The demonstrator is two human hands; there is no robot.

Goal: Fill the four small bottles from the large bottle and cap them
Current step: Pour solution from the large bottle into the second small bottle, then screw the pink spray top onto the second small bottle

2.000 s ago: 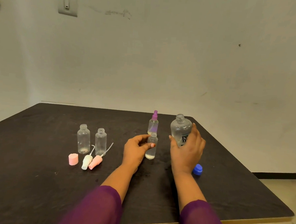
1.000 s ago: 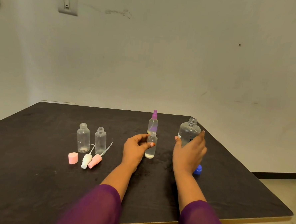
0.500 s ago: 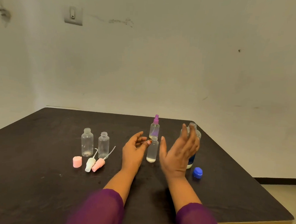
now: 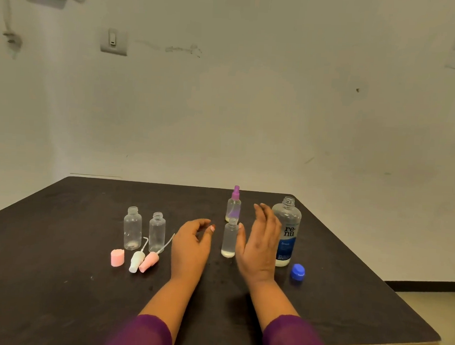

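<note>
The large clear bottle (image 4: 287,229) with a blue label stands uncapped on the dark table (image 4: 54,281), at the right. Its blue cap (image 4: 297,273) lies in front of it. A small uncapped bottle (image 4: 229,239) holding clear liquid stands between my hands. Behind it stands a small bottle with a purple spray cap (image 4: 234,206). Two small bottles (image 4: 132,229) (image 4: 157,232) without caps stand at the left. My left hand (image 4: 191,246) is open just left of the filled bottle, apart from it. My right hand (image 4: 260,243) is open, palm facing left, holding nothing.
A pink cap (image 4: 117,257), a white spray top (image 4: 137,260) and a pink spray top (image 4: 150,261) lie in front of the two left bottles. The table's right edge (image 4: 399,303) drops to the floor. A wall with a switch (image 4: 114,41) stands behind.
My right hand set the large bottle down at the right and let go of it. My left hand released the small filled bottle. The camera tilted upward.
</note>
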